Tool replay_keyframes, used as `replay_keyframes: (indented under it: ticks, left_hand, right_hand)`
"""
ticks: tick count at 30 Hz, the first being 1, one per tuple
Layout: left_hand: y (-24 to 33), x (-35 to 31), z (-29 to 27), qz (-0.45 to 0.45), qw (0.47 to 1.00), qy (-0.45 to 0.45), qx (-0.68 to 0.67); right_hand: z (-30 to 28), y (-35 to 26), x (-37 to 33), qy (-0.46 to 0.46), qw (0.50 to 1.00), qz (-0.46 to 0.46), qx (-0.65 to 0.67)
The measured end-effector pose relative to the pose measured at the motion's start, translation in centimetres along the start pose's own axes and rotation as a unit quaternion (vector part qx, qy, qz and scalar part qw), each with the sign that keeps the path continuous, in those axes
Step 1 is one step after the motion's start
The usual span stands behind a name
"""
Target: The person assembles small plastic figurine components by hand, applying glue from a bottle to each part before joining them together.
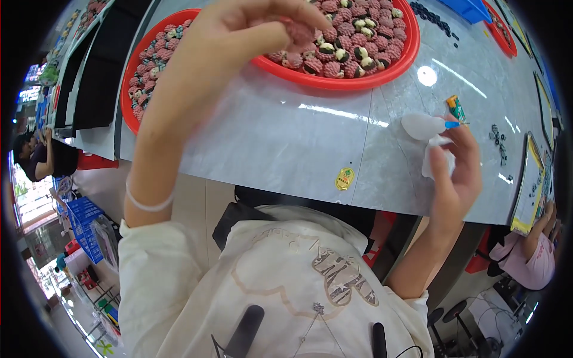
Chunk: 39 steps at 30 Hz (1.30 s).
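Note:
My left hand is raised over the near rim of a large red basin, its fingers curled in a pinch. Between them shows a smeared pink bumpy piece. Many pink, knobbly pieces, some with cream and black parts, fill that basin. On the right, my right hand is closed around a white squeeze bottle near its blue needle nozzle. The bottle lies tilted sideways, rounded end to the left. A crumpled white tissue sits against the same hand's thumb and fingers.
Another red basin of pink pieces stands at left. Beyond my right hand lie a small green-and-orange tube and small dark parts. A yellow oval sticker is near the table's front edge. Other people sit at both sides.

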State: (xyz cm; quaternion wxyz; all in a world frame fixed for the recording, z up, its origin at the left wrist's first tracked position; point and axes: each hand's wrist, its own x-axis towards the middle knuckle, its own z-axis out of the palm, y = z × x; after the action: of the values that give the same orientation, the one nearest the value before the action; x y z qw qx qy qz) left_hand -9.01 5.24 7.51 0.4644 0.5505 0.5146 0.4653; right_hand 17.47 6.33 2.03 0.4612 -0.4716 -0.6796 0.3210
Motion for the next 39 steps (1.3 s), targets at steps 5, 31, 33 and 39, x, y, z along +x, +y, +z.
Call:
replay_keyframes:
  ticks: [5, 31, 33, 39]
  left_hand:
    - [-3.3, -3.2, 4.0, 0.008, 0.963, -0.047, -0.265]
    - [-5.7, -5.3, 10.1, -0.046, 0.943, -0.01, -0.329]
    - [-5.6, -5.4, 10.1, -0.051, 0.944, -0.007, -0.326]
    - [-5.6, -5.5, 10.1, -0.052, 0.948, -0.009, -0.313]
  right_hand:
    - [1.1, -0.1, -0.5, -0.116, 0.993, 0.025, -0.012]
    - [-3.5, -2.0, -0.9, -0.105, 0.992, -0.019, 0.065]
    - [-3.6, -2.2, -1.0, -0.087, 0.994, -0.038, 0.044]
    - [-4.7, -2.6, 0.3, -0.182, 0.944, -0.276, -0.02]
